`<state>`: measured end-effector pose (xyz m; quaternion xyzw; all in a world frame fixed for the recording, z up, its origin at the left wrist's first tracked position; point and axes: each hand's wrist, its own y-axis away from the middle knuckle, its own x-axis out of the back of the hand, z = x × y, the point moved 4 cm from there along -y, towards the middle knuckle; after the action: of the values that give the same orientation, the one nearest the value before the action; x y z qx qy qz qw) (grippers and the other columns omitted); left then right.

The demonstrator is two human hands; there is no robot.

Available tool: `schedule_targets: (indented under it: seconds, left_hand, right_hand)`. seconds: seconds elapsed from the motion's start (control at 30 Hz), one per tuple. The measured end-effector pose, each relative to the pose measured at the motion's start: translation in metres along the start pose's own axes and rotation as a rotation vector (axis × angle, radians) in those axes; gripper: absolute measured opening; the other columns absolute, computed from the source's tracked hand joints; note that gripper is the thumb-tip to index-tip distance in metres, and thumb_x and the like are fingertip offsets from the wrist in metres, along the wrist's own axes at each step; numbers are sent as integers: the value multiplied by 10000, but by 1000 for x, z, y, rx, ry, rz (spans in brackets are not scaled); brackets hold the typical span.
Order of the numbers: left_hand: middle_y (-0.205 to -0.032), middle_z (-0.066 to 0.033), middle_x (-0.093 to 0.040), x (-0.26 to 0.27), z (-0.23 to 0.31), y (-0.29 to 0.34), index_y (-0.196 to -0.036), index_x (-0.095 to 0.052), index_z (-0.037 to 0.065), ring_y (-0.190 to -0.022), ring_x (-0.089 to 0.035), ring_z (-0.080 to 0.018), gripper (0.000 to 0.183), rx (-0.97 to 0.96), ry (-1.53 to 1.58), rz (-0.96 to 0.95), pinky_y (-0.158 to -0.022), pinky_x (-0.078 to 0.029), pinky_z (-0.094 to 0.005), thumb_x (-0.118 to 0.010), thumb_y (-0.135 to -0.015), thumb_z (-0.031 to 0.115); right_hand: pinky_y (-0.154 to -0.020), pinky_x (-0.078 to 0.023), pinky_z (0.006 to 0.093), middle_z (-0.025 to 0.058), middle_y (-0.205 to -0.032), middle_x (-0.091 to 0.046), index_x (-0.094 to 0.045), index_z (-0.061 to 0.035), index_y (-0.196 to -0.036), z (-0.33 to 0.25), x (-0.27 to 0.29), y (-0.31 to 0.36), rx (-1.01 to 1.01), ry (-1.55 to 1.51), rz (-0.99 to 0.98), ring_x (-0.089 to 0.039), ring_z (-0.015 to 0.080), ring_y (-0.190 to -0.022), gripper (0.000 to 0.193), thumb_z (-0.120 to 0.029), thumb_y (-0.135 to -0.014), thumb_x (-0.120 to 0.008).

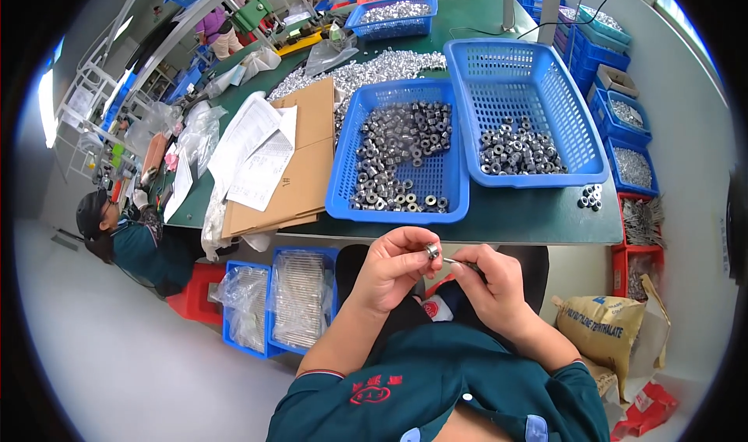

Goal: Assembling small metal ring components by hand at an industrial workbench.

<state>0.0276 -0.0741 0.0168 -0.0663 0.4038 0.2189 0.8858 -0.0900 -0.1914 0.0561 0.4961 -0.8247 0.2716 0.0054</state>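
Above my lap, in front of the table edge, my left hand [394, 266] pinches a small shiny metal bushing [432, 251] between thumb and fingers. My right hand [494, 286] is closed round a thin metal tool [449, 260], whose tip points at the bushing; whether it touches cannot be made out. Beyond my hands, a shallow blue basket [336, 196] holds many similar metal bushings [389, 142]. To its right a deeper blue basket [538, 180] carries a smaller heap of dark-looking bushings [518, 150].
Several loose bushings [590, 198] lie at the green table's [499, 216] right front corner. Cardboard [312, 153] and papers [261, 161] are on the left. Blue crates of rods [300, 298] stand on the floor, a sack [604, 325] at right. A co-worker [140, 243] sits far left.
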Motion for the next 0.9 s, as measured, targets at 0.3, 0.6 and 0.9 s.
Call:
schedule_targets:
  seconds: [0.3, 0.6, 0.9]
  left_hand:
    - [-1004, -78, -642, 7, -6, 21, -1080, -621, -10, -863, -650, -155, 228, -153, -297, 123, -742, -536, -258, -572, -867, -75]
    - [-1105, -78, -559, -2, -6, 29, -1066, -624, -23, -898, -628, -136, 219, -361, -634, 100, -773, -539, -250, -569, -864, -85]
    - [-964, -68, -623, 1, -12, 34, -1217, -533, 35, -873, -632, -141, 423, -360, -826, 87, -759, -518, -253, -599, -820, -98]
  right_hand:
    - [-470, -424, 294, 103, -633, -563, -596, 5, -832, -16, -15, 6, 343, 530, -17, -540, 244, -502, 115, 13, -753, -678]
    - [-417, -257, 213, 0, -549, -463, -562, -11, -874, 31, -35, 30, -830, -880, -44, -356, 59, -436, 160, -154, -944, -544]
    - [-433, -285, 208, 6, -570, -499, -584, -26, -875, 37, -22, 37, -786, -708, -88, -396, 65, -460, 145, -159, -930, -570]
